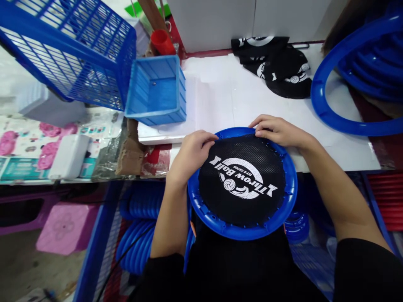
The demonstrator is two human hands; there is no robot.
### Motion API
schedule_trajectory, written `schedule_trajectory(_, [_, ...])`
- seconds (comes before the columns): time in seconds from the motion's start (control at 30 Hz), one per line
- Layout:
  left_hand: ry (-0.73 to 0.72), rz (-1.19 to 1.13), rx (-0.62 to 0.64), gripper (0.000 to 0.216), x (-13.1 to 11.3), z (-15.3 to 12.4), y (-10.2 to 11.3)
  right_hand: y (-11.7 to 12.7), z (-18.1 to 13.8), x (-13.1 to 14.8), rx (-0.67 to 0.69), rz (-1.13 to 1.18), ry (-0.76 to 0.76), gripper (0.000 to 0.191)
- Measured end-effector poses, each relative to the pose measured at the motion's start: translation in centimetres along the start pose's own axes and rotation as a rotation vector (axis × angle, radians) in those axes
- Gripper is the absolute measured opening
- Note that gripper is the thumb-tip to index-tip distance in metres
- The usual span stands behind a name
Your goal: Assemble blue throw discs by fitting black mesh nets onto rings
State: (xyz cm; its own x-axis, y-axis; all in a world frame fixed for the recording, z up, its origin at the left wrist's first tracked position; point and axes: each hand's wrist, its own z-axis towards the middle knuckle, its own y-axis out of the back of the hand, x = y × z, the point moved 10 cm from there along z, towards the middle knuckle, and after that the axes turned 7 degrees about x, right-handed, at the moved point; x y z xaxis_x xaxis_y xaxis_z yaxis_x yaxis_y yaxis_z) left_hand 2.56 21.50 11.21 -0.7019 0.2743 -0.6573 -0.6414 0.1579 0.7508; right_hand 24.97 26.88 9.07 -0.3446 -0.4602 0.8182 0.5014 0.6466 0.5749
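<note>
Blue ring [241,231] overhangs the desk's [220,96] near edge, with bare desk beyond it. Black mesh [245,167] reads "Throw Ball". Left hand [192,153] curls closed, pinching the mesh's left edge. Right hand [277,131] presses bent fingers on the far rim; whether it grips is unclear. Spare meshes [277,63] lie at the far edge.

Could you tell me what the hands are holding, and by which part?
The left hand and right hand hold the blue mesh disc at its far rim, pressing the mesh edge there.
</note>
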Motion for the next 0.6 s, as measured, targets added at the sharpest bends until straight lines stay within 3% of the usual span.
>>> schedule_trajectory(0.33, [-0.060, -0.072, -0.220, 0.019, 0.2, -0.9, 1.0, -0.4, -0.1, 0.2, -0.001, 0.010, -0.020, 0.029])
schedule_trajectory(0.6, [-0.174, 0.116, -0.211, 0.022, -0.5, -1.1, 0.7, -0.4, -0.1, 0.1, -0.014, -0.002, -0.023, 0.029])
